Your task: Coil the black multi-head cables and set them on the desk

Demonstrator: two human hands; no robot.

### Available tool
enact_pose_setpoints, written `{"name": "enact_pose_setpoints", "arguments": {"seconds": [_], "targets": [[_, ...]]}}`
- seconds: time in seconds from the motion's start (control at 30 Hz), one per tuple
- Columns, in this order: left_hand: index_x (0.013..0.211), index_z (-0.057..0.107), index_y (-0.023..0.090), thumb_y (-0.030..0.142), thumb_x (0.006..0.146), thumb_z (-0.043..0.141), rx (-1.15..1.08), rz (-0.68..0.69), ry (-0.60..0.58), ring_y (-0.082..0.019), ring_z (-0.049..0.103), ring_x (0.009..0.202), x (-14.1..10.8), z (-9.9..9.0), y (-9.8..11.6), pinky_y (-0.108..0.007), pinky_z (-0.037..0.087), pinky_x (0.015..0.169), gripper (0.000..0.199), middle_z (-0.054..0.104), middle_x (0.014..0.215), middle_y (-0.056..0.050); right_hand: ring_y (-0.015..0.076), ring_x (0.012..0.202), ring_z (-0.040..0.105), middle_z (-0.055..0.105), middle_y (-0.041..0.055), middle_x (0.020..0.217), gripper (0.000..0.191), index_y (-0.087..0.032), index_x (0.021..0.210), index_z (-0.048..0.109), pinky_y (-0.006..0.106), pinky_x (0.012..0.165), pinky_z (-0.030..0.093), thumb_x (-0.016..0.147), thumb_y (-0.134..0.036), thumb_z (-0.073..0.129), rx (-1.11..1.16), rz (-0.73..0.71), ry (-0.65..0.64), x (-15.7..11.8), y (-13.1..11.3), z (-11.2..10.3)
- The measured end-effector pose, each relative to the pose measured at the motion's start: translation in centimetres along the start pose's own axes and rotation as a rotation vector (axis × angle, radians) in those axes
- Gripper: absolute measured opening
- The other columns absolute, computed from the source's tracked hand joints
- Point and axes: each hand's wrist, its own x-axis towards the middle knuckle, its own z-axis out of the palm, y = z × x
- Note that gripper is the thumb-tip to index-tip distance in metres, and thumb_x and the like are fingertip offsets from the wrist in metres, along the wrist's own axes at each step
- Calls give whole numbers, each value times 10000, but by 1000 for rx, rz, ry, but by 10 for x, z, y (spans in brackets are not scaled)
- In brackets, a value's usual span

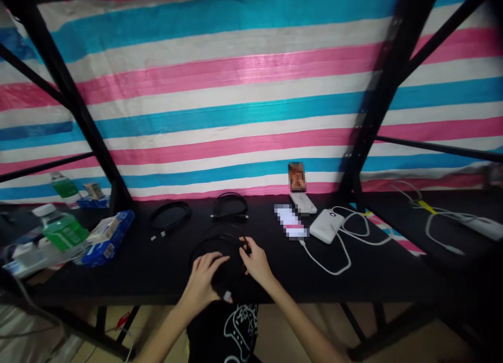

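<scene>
Near the front edge of the table (133,279), around the middle of its length, our left hand (203,279) curves over a black cable (219,235), the pale-tipped plug (227,296) beside its thumb; we cannot tell whether those fingers grip. To its right, our right hand (254,259) pinches the loop's side. We judge the cable light, bendy and a little springy, best held by the stiff plug housing, without sharp kinks.
</scene>
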Motion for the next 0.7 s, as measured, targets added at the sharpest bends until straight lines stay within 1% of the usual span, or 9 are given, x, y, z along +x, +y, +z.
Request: {"name": "enact_pose_setpoints", "arguments": {"seconds": [0.1,0.23,0.3,0.37,0.47,0.53,0.6,0.67,0.7], "targets": [[1413,283,236,619,543,715,4,-65,80,-363,318,1298,-13,1,-26,-487,289,1033,1045,325,1437,-162,104,464,569,581,38,892,332,-182,1116,539,216,346,460,813,-279,448,-19,-10,55,-1,1,0],[1458,143,267,610,552,700,47,-159,87,-381,219,1357,-21,10,-51,-516,254,1061,1117,226,1501,-144,167,633,649,607,77,1014,327,-188,1114,548,234,413,498,815,-285,454,-21,-9,100,-1,2,-1],[1466,80,278,638,521,708,50,-134,45,-378,215,1363,-20,14,-54,-518,253,1071,1190,225,1506,-139,192,724,665,609,89,1062,320,-196,1117,545,240,453,515,825,-292,453,-17,-10,114,-2,2,-2],[1467,43,283,700,457,707,52,-62,17,-380,210,1365,-17,17,-52,-523,243,1082,1279,231,1507,-139,207,777,669,618,92,1071,301,-204,1107,540,245,473,523,837,-297,443,-9,-12,123,-2,2,-4],[1467,62,284,808,355,631,39,31,8,-405,192,1361,-14,17,-46,-558,203,1088,1354,192,1518,-147,203,725,672,640,84,1030,271,-221,1092,515,245,438,509,858,-320,420,13,-15,129,-1,5,-5],[1465,101,294,876,376,499,-31,40,-2,-400,192,1361,-14,16,-45,-566,190,1089,1297,171,1526,-129,186,624,658,643,81,1015,264,-232,1092,483,243,377,478,870,-349,404,48,-7,120,-1,7,-5],[1456,154,324,873,566,332,-144,-16,38,-348,198,1373,-14,18,-47,-534,218,1096,1060,196,1527,-76,169,534,629,638,84,1019,257,-238,1083,453,240,315,436,877,-378,387,86,4,107,-1,11,-4],[1446,182,347,707,799,233,-212,-170,159,-275,209,1383,-13,25,-53,-488,270,1096,743,244,1517,-29,167,499,611,629,95,1028,262,-244,1071,433,239,274,398,884,-415,363,108,18,102,-1,14,-2],[1445,189,338,594,865,227,-198,-277,238,-254,219,1383,-12,30,-57,-482,299,1086,635,274,1505,-27,172,501,610,626,100,1030,273,-248,1068,428,239,262,386,886,-439,356,114,27,102,-1,15,-2]]}}
